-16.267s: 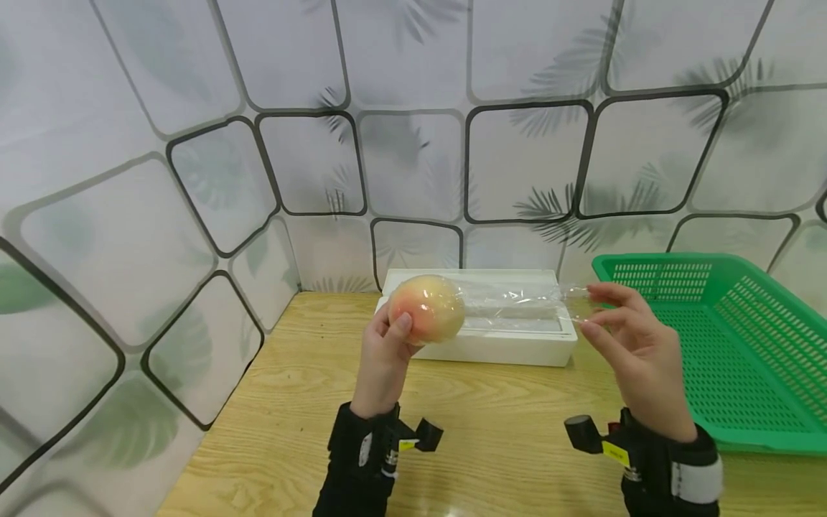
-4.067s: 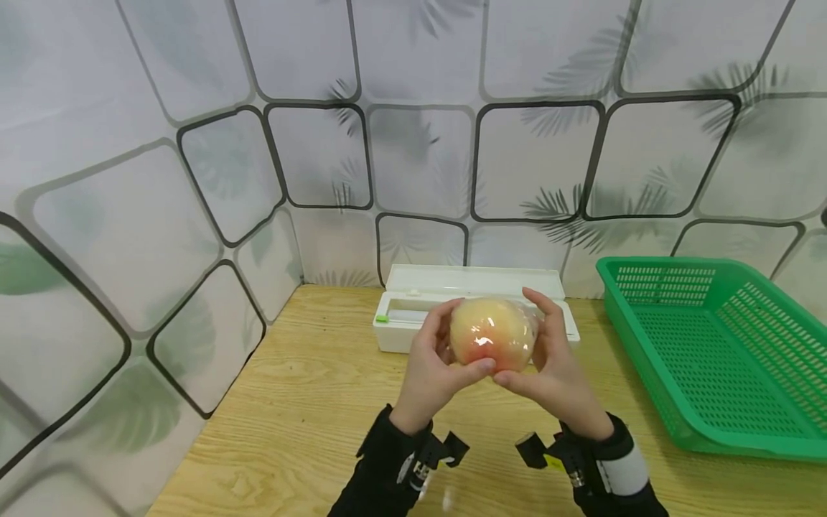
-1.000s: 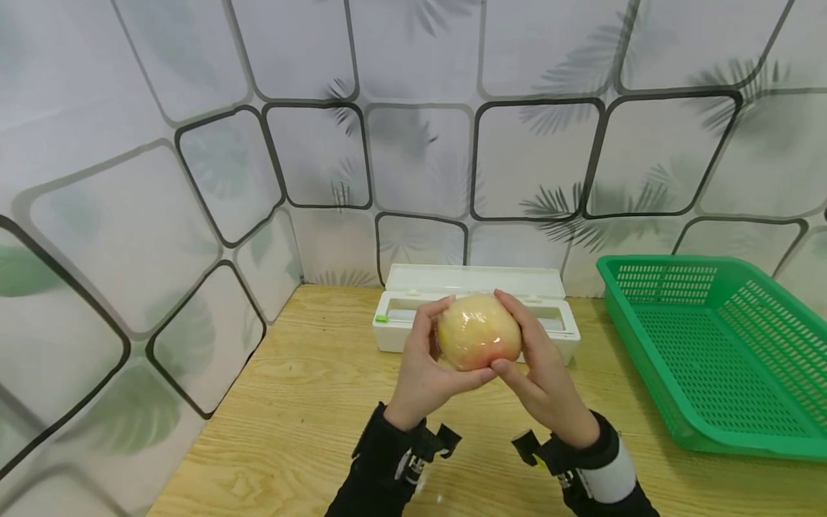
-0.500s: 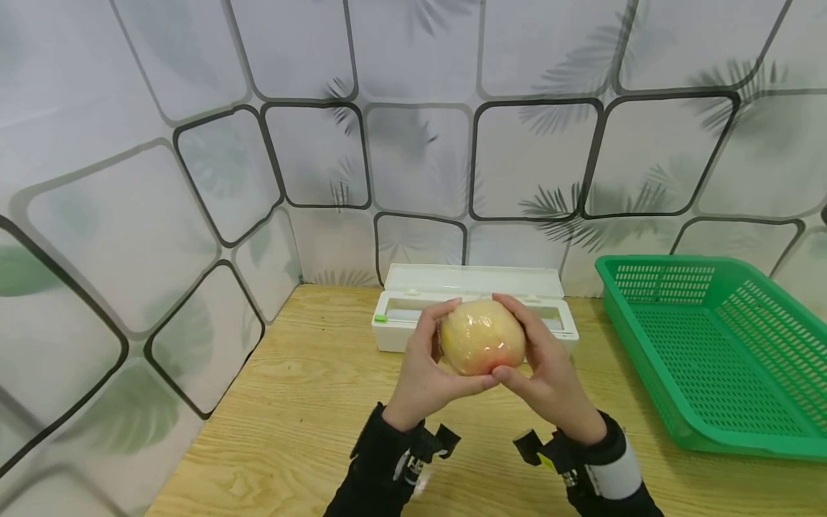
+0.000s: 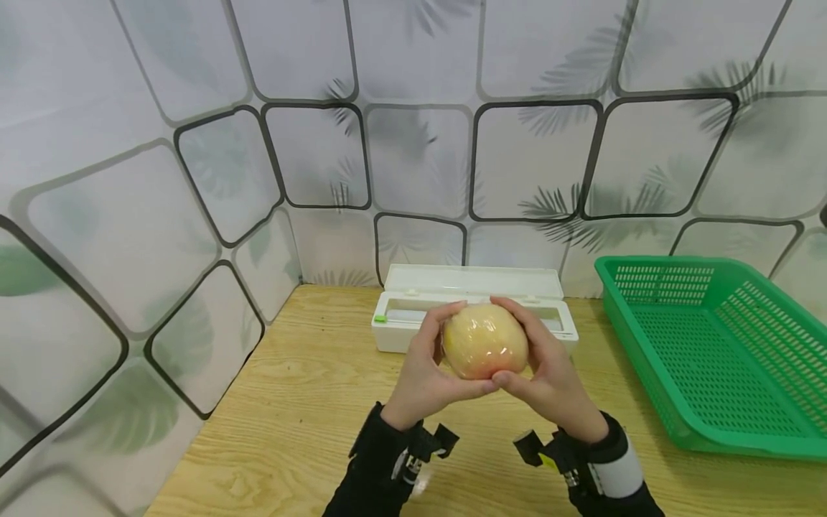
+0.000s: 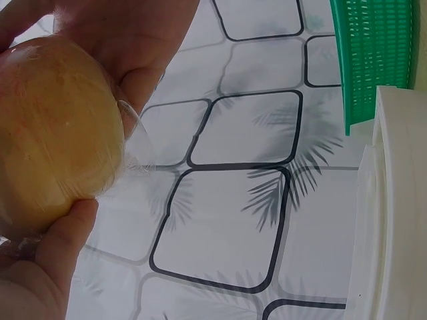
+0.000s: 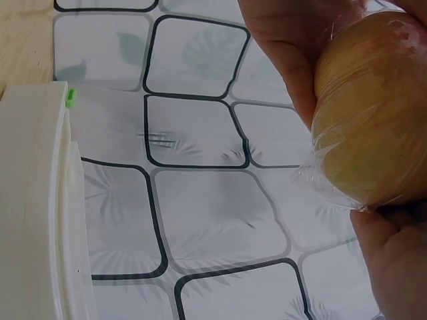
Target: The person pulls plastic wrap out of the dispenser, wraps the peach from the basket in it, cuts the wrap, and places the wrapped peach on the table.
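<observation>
A yellow peach with a pink blush (image 5: 486, 341), wrapped in clear cling film, is held up above the table between both hands. My left hand (image 5: 429, 370) grips its left side, fingers behind and thumb along the underside. On the other side my right hand (image 5: 549, 373) curls round it, the two thumbs meeting at the bottom. The left wrist view shows a loose flap of film (image 6: 139, 143) standing off the peach's far side. Wrinkled film (image 7: 333, 177) also bunches on the peach in the right wrist view.
Behind the hands stands a white cling film dispenser (image 5: 394, 336), lid raised, with a green slider (image 5: 380, 319) at its left end. A green plastic basket (image 5: 694, 402) sits at the right. A patterned sheet (image 5: 413, 158) borders the wooden table (image 5: 271, 431) behind and left.
Film that my right hand stretched out to the right earlier is now round the peach, and both hands hold it. Over the last second the peach has lowered slightly and shifted right.
</observation>
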Available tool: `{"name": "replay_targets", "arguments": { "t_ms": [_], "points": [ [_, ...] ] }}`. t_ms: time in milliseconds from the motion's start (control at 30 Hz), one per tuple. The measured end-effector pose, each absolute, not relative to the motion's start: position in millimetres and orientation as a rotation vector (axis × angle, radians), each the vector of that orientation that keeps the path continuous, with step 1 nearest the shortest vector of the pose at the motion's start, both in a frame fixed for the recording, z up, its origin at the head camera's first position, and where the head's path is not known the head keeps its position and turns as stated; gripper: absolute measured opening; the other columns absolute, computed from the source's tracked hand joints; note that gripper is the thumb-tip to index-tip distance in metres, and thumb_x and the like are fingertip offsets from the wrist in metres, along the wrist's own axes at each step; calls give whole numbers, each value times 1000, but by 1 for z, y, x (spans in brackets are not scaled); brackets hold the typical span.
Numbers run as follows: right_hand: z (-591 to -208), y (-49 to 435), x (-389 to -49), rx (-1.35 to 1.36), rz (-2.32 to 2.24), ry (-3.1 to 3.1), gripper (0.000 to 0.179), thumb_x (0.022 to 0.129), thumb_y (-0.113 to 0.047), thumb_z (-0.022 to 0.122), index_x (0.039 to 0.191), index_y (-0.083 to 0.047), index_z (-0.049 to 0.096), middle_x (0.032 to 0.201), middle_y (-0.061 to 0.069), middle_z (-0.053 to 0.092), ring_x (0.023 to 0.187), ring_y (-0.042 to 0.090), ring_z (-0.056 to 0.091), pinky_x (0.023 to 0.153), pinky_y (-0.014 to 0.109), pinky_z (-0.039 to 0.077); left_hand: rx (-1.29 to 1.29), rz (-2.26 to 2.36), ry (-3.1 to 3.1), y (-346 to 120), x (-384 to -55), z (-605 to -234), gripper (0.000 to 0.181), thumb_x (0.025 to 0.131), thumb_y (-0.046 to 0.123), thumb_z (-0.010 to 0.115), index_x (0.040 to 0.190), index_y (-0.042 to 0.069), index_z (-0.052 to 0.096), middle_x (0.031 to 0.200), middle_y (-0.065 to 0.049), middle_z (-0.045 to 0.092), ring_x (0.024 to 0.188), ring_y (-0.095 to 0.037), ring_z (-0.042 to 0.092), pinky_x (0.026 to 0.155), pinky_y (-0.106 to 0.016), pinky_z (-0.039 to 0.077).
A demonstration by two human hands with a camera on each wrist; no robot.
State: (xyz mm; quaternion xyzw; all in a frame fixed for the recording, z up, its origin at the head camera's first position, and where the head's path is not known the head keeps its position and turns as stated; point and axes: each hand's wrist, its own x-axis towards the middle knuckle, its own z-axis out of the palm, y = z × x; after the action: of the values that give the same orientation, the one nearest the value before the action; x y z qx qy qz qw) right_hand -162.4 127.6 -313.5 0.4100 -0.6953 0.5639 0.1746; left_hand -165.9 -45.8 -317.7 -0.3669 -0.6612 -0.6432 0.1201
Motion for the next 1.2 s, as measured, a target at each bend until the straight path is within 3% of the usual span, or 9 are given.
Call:
{"name": "replay_targets", "arguments": {
  "t_ms": [267,533,767,967,1200],
  "points": [
    [-313,131,-161,1129,1632,-2007,72,77,-17,70,133,4,29,131,10,36,108,16,44,80,24,45,-1129,-1905,-1973,-46,-164,-317,79,62,-8,74,127,9,32,120,-13,40,101,-21,47,78,-35,46],
    [-313,133,-161,1131,1634,-2012,72,75,-14,72,132,3,32,126,21,38,104,16,45,76,23,46,-1291,-1975,-1997,-46,-162,-314,81,68,-12,68,129,13,20,130,-10,26,108,-22,42,79,-35,46],
    [-311,133,-159,1109,1657,-2054,75,71,-10,75,131,2,32,126,12,40,103,16,45,76,24,46,-1380,-2000,-1977,-48,-162,-314,82,69,-16,65,129,10,16,131,-12,24,107,-23,41,80,-35,46],
    [-312,134,-157,1110,1710,-2014,77,64,3,75,129,3,34,120,11,43,97,18,46,70,26,47,-1388,-2040,-1994,-46,-160,-313,83,68,-17,65,129,11,16,129,-12,25,106,-21,41,79,-33,46],
    [-313,137,-156,1113,1791,-1995,73,69,-6,75,129,5,33,117,9,43,94,17,47,68,28,48,-1456,-1865,-1948,-42,-161,-314,82,68,-12,67,127,7,14,130,-11,18,110,-24,36,85,-35,42]
  ]
}}
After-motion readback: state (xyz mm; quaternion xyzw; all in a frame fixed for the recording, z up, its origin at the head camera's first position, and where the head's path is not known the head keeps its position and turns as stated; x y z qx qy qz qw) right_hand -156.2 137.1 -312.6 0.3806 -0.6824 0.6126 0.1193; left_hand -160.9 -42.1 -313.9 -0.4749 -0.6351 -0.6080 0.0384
